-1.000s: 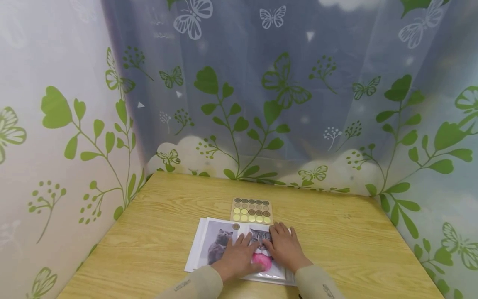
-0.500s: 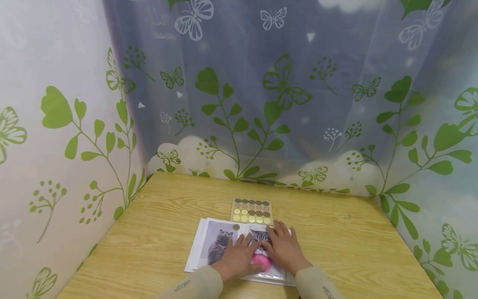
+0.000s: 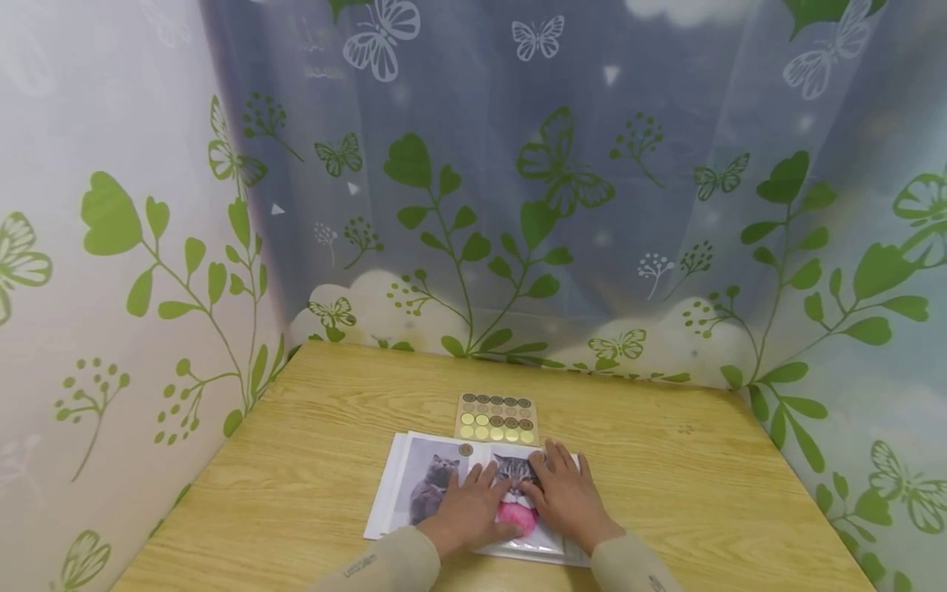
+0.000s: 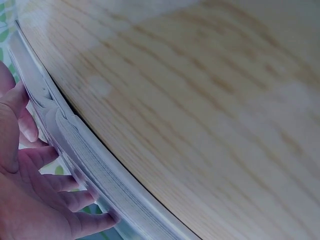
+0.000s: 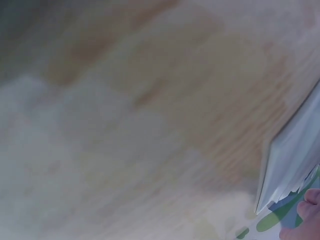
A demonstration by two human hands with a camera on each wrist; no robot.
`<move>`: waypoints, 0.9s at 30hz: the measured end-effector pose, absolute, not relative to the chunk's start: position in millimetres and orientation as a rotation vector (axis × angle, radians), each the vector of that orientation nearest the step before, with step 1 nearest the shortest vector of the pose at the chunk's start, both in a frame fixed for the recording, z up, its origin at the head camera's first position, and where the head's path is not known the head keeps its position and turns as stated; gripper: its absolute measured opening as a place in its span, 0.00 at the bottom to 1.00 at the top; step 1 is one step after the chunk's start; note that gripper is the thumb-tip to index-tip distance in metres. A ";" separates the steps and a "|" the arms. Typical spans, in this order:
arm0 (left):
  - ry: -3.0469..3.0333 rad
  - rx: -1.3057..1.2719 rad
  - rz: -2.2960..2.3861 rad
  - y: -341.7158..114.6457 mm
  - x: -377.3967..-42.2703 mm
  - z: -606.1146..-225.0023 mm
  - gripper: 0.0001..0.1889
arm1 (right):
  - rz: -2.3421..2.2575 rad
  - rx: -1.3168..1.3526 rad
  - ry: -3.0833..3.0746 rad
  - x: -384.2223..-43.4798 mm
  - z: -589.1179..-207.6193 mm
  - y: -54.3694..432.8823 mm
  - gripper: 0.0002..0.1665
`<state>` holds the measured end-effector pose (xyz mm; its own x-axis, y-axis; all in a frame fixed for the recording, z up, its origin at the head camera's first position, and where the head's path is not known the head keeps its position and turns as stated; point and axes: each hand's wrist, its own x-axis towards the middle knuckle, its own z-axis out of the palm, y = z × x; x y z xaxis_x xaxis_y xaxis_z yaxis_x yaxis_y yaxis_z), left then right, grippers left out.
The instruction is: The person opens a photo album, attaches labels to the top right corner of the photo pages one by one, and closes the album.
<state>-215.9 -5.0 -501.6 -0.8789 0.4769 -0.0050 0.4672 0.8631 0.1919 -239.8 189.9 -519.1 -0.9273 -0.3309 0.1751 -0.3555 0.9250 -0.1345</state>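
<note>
An open photo album [image 3: 400,485] lies on the table, with a grey cat picture [image 3: 429,493] on its left page. On the right page is a striped cat picture with a pink round shape [image 3: 515,518]. My left hand [image 3: 468,508] rests across the album's middle, fingers spread, partly covering both pictures. Seen from the left wrist, the fingertips of that hand [image 4: 40,200] touch the upper surface of the page stack [image 4: 95,155]. My right hand [image 3: 570,493] rests on the right page near its outer edge; only some of its fingers [image 5: 311,205] show in the right wrist view.
Just behind the album lies a sticker sheet [image 3: 488,415] with rows of round gold, brown and dark stickers. A single round sticker [image 3: 465,450] sits at the top of the left page. The wooden table [image 3: 296,477] is enclosed by a leaf-and-butterfly patterned curtain [image 3: 473,205].
The fingers of my right hand have shifted slightly inward over the right page. My left hand and the album keep their place, and the head view has moved a little.
</note>
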 end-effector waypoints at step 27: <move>2.963 0.729 0.294 -4.7 -217.0 -502.8 0.43 | 0.287 0.447 -2.994 -234.7 -517.2 203.6 0.33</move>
